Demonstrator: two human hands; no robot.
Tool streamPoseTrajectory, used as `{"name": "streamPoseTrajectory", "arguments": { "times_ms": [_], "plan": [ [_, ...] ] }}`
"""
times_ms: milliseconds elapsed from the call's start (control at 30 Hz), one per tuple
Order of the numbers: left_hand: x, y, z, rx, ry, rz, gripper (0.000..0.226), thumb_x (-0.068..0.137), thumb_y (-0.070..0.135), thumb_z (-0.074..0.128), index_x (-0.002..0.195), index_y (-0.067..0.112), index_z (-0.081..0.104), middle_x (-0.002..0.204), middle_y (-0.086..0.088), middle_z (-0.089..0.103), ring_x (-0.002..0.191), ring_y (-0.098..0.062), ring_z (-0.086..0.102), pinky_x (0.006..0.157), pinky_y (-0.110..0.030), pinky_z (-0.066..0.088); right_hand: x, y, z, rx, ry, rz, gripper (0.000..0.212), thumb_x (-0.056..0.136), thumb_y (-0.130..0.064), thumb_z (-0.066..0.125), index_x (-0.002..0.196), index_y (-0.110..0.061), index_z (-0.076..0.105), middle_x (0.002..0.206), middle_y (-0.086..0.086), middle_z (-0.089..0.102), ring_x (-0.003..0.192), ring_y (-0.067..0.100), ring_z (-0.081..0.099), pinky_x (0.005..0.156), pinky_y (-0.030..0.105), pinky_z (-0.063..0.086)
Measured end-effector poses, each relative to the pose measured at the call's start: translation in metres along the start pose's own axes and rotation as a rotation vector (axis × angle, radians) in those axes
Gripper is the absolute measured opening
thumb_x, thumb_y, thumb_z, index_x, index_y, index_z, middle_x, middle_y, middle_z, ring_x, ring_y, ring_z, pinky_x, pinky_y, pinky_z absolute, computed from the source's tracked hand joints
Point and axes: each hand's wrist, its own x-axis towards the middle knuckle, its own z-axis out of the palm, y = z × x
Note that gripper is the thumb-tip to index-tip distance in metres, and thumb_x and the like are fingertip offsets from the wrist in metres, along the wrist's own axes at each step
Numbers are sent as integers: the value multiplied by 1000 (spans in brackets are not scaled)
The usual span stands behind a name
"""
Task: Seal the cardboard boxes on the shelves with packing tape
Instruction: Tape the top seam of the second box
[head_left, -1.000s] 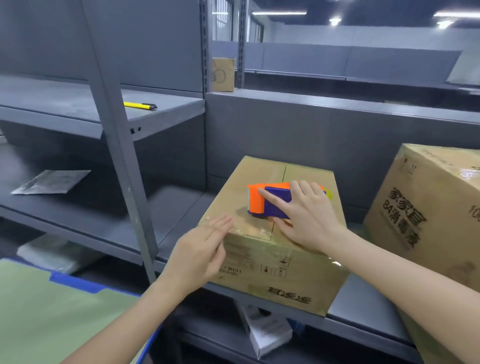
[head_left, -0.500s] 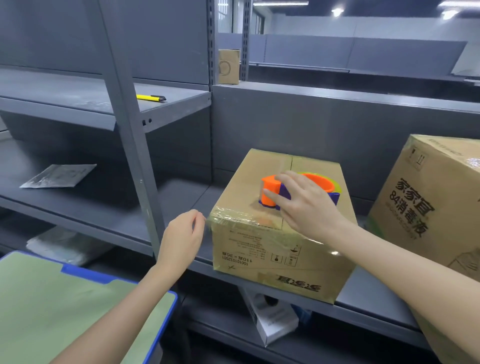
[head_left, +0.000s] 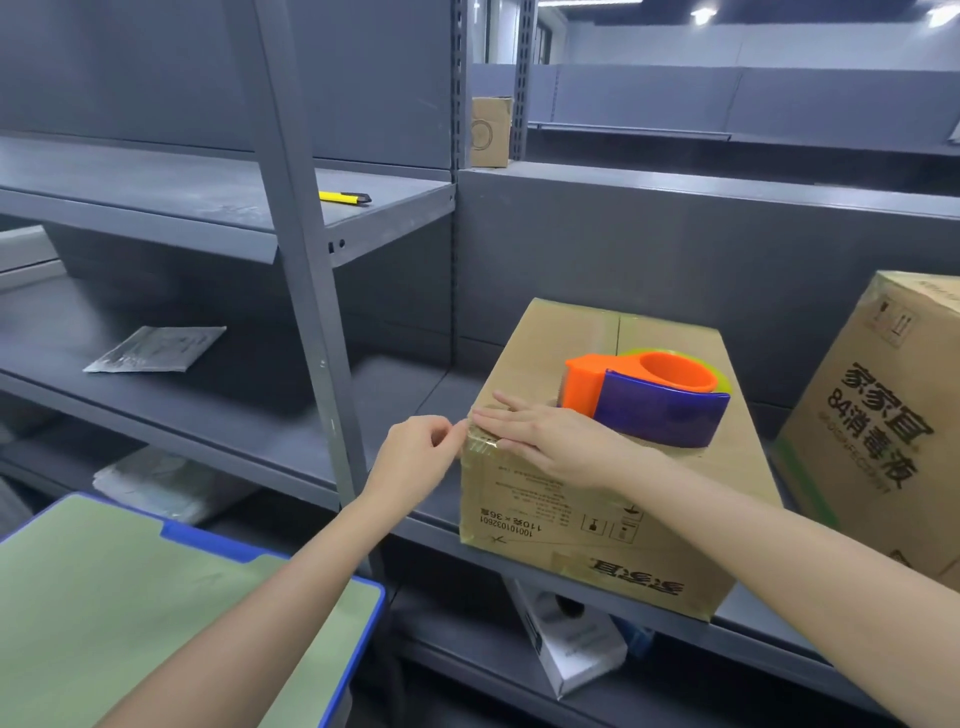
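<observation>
Fingers (head_left: 501, 415) of your right hand (head_left: 561, 441) lie straight and flat on the near-left top edge of the cardboard box (head_left: 597, 530), pressing the tape (head_left: 480, 445) there. Your left hand (head_left: 415, 457), fingers curled, pinches that tape at the corner. One tape dispenser (head_left: 654, 400) sits on the box top, just beyond your right hand. Three boxes show: this one, a larger box (head_left: 883, 426) to the right, and a small box (head_left: 488, 130) far off. One yellow knife (head_left: 343, 197) lies on the upper left shelf (head_left: 156, 208).

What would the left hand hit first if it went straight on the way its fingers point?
The cardboard box, at its taped near-left top corner. The left hand points rightward at it, fingertips seemingly in contact; depth is hard to judge.
</observation>
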Motion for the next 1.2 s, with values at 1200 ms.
{"name": "streamPoseTrajectory", "arguments": {
  "times_ms": [1200],
  "plan": [
    [8, -41, 15, -147, -117, 353, 32, 94, 5, 49, 68, 23, 48, 65, 13, 47, 68, 2, 48, 64, -9, 34, -1, -1, 6, -20, -45, 3, 47, 101, -31, 33, 147, -27, 23, 154, -13, 19, 144, 11, 7, 114, 22, 6]
  ]
}}
